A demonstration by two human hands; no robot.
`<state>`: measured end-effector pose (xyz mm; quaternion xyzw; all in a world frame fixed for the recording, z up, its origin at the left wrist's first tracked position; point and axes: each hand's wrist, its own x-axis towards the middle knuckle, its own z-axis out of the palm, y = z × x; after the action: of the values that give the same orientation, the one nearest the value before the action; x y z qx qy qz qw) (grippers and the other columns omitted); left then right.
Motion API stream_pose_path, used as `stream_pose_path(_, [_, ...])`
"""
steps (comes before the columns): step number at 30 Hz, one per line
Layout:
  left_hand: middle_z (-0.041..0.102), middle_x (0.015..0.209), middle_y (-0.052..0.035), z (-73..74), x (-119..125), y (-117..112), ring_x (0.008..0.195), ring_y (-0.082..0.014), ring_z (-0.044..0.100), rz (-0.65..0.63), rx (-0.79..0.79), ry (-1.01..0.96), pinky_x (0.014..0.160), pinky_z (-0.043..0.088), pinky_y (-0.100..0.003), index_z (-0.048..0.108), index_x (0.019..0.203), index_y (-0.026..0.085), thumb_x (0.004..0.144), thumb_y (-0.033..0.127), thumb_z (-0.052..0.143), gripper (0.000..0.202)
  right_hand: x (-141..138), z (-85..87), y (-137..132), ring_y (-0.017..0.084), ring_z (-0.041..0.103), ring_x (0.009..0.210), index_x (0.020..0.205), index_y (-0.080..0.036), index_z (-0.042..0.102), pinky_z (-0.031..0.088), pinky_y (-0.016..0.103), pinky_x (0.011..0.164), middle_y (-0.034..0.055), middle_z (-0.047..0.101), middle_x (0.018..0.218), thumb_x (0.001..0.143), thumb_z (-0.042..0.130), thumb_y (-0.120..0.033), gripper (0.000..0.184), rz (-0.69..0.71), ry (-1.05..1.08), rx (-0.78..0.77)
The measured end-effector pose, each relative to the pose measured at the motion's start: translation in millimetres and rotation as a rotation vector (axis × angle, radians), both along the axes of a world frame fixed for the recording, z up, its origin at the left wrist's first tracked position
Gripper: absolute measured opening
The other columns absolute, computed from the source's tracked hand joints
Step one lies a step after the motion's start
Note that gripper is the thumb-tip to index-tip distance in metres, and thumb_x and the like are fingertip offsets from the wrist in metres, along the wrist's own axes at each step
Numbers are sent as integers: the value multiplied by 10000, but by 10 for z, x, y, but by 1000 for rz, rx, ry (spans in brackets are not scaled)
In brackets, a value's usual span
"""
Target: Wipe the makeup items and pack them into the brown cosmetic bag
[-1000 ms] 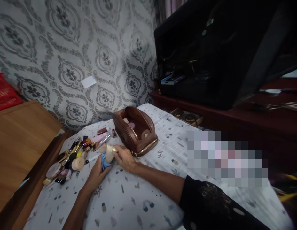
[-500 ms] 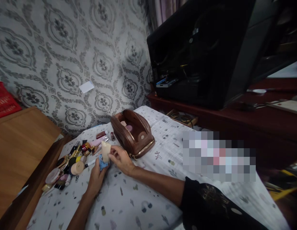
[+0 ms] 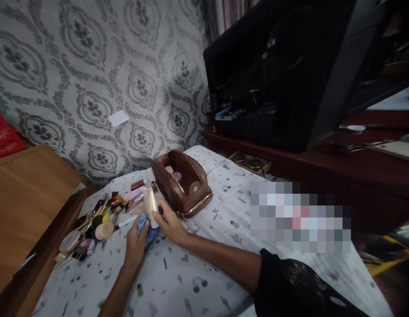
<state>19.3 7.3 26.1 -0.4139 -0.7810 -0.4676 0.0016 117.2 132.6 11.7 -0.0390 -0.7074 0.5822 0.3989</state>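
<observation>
My right hand [image 3: 169, 222] is closed round a cream-coloured cosmetic tube [image 3: 150, 204], holding it nearly upright. My left hand [image 3: 136, 242] grips a blue cloth [image 3: 145, 225] pressed against the tube's lower end. Both hands are over the patterned white sheet [image 3: 178, 277], just in front of an open brown leather pouch [image 3: 182, 182] with pale items showing inside.
A pile of several cosmetics [image 3: 98, 218] lies left of my hands, with a round beige compact [image 3: 104, 230]. A wooden table [image 3: 22, 198] stands at the left. A dark TV [image 3: 283, 70] rests on a dark wood cabinet [image 3: 323, 167] at the right. Patterned wallpaper [image 3: 92, 66] is behind.
The tube has been turned from lying tilted to nearly upright in my right hand. The blue cloth has shifted lower along it. The camera view has drifted slightly.
</observation>
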Motion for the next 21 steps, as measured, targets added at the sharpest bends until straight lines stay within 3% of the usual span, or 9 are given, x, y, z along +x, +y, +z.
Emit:
stream_pose_path(4, [611,1284,-110,9,34,-37,1212,-252,559,125,176,50,1073,438,-417,513,1291,209,974,542,393,475,-31,-28,-26,189,616,842,1423,-191,420,528,317,760,63,636,968,992,444,-370,467,26,-33,-69])
stream_pose_path(9, [395,1553,-96,-66,167,-24,1453,-242,355,-102,83,288,1225,272,-452,421,1460,261,1018,413,366,471,-17,-22,-55,196,609,866,1345,-167,470,515,354,832,65,647,981,984,448,-350,406,5,-94,-34])
stream_pose_path(13, [321,1610,-72,-137,186,-4,1493,-222,295,-132,10,330,1257,204,-468,348,1524,296,1034,355,325,494,-13,-17,-67,207,629,968,1310,-176,505,498,374,923,88,672,1100,975,454,-312,366,24,-88,-19])
stream_pose_path(18, [324,1614,-69,-80,69,-18,1502,-220,275,-61,48,335,1268,162,-451,372,1520,272,1030,370,327,502,-5,-21,-113,211,618,1066,1265,-187,572,484,355,967,92,661,1188,954,492,-298,340,105,-1,58])
stream_pose_path(21, [378,1580,-93,-14,-4,-42,1481,-239,310,11,86,290,1255,186,-451,420,1491,244,1019,405,350,504,2,-44,-135,205,626,942,1282,-173,586,507,336,868,86,676,1081,943,529,-340,383,171,-72,109])
